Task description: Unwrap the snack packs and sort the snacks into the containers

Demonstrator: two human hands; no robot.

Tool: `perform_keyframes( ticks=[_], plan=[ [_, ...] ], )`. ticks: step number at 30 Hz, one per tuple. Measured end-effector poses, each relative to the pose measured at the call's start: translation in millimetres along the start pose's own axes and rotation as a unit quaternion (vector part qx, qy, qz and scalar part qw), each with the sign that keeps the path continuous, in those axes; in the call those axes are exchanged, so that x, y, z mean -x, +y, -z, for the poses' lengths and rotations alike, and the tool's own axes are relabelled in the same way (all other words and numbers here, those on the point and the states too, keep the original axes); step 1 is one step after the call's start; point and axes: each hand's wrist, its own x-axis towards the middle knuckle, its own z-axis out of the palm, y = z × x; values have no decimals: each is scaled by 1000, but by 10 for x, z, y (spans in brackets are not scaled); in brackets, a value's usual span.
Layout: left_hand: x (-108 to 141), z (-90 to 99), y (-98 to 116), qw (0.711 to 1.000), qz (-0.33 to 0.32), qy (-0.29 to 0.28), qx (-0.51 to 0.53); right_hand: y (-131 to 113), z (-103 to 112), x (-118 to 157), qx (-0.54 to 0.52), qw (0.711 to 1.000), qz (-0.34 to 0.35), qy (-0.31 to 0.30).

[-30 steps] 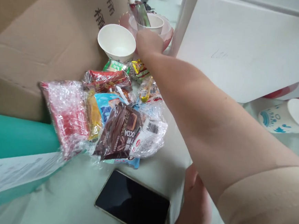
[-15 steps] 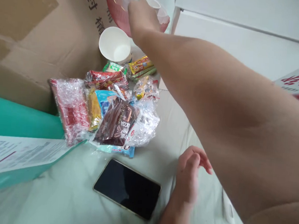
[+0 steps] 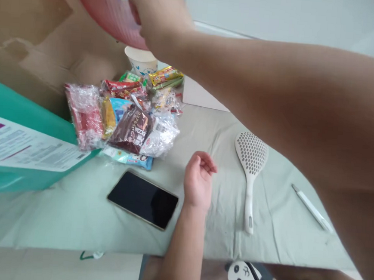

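Note:
My right hand [image 3: 160, 19] is up at the top of the view, its fingers closed at the rim of a pink translucent bowl [image 3: 109, 15] with a gold edge. The bowl is tilted, blurred and partly cut off by the frame; a whitish thing shows in it. My left hand [image 3: 199, 180] rests palm up on the cloth with loosely bent fingers and nothing in it. Just left of it lies a dark-screened phone [image 3: 143, 199]. To its right is a white skimmer [image 3: 252, 156] with a perforated head.
Wrapped snacks [image 3: 132, 129] are heaped by a cardboard box [image 3: 83, 63], with a paper cup [image 3: 141, 61] behind them. A green package [image 3: 30, 114] stands at the left. A slim white pen-like tool [image 3: 311, 206] lies near the table's [image 3: 211, 241] right edge. White boxes [image 3: 203, 91] stand behind.
My right hand and the bowl have shifted left and up in view, and the bowl looks larger and more tilted. The view has swung, uncovering the skimmer, the pen-like tool and the table's front edge.

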Motion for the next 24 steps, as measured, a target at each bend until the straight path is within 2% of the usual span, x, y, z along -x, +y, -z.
perform_keyframes(
  ticks=[1, 3, 6, 10, 13, 15, 17, 21, 24],
  plan=[
    [9, -21, 8, 1000, -7, 6, 8, -117, 62, 177, 40, 998, -36, -15],
    [33, -47, 16, 1000, -17, 13, 15, -316, 153, 479, 69, 996, -45, -37],
    [71, -45, 37, 997, -47, 57, -4, -467, 224, 828, 78, 995, -9, -62],
    [122, -20, 76, 972, -149, 172, -51, -424, 326, 1367, 99, 994, 9, -43],
    [180, -50, 56, 946, -247, 189, -97, -283, 474, 1980, 133, 989, 14, -71],
    [219, -105, 1, 932, -305, 162, -108, -149, 577, 2474, 148, 985, 17, -92],
    [245, -181, -94, 936, -320, 107, -103, 6, 657, 2996, 168, 982, 11, -88],
    [271, -365, -422, 962, -245, -16, -120, 301, 741, 3976, 131, 991, -4, -5],
    [318, -505, -761, 965, -184, -85, -165, 441, 757, 4573, 113, 990, -35, 71]
  ],
)
